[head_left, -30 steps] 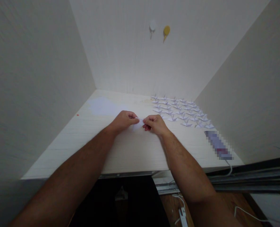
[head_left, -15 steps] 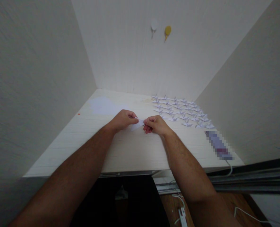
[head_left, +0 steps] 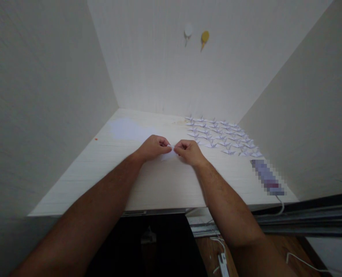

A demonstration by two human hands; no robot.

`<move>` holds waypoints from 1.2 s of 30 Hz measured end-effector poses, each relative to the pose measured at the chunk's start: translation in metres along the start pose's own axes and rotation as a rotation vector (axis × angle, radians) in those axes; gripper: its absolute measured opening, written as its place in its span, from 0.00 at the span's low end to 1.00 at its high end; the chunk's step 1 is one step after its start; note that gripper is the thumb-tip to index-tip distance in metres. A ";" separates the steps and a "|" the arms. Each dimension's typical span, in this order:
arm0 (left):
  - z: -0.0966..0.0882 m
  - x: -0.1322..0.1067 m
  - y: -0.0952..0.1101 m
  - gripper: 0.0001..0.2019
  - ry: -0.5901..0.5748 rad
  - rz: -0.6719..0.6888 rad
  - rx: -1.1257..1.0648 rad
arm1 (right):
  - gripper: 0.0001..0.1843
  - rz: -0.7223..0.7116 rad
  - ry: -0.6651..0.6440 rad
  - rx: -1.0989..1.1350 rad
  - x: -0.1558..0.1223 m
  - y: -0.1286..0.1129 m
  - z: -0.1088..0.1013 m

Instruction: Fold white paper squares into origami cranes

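Your work area is backed by a pale, faintly streaked wall (head_left: 159, 69), below which lies the broad white wood-grain tabletop (head_left: 165, 192). At the right rear of the tabletop, small white folded-paper birds (head_left: 221, 137) stand close together in rows; at the left rear is a flat patch of plain white paper (head_left: 127, 130), its sheet count not discernible. Near the right edge rests an oblong object masked by coarse pixels (head_left: 266, 177), with a white cable (head_left: 281, 206) trailing from its near end. Your left hand (head_left: 152, 148) and right hand (head_left: 190, 152) meet over the middle of the tabletop, fingertips almost touching. Between them is a small white piece of folded paper (head_left: 167, 154): the left thumb and forefinger pinch its upper left part, and the right thumb and forefinger pinch its upper right end. The lower portion hangs toward you; whether it contacts the tabletop cannot be determined. Expect the piece to be very light, crisp along creases and limp elsewhere, with little tendency to slip from dry fingertips. It is likely to crumple or tear under a hard pull. Grip layered edges near a crease, using light thumb pressure, and avoid pressing the unsupported middle.
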State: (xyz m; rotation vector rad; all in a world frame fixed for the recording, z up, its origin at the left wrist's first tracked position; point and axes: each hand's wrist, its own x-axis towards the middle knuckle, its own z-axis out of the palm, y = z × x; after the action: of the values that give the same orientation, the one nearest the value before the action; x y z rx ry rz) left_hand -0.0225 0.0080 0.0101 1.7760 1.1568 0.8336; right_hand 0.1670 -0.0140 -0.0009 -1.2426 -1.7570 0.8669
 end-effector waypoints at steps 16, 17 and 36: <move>0.000 -0.001 0.002 0.08 -0.046 0.071 0.017 | 0.10 -0.072 0.025 -0.020 -0.002 -0.002 0.001; -0.001 -0.001 0.002 0.08 -0.053 0.089 0.018 | 0.10 -0.073 0.020 -0.026 -0.002 -0.002 0.001; -0.005 0.001 -0.004 0.09 -0.012 0.114 0.091 | 0.19 0.145 -0.129 0.009 -0.002 -0.004 -0.006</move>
State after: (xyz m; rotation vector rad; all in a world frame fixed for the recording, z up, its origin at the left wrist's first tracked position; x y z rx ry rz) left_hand -0.0279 0.0116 0.0087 1.9337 1.1096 0.8478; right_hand 0.1706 -0.0161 0.0045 -1.3473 -1.7782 1.0582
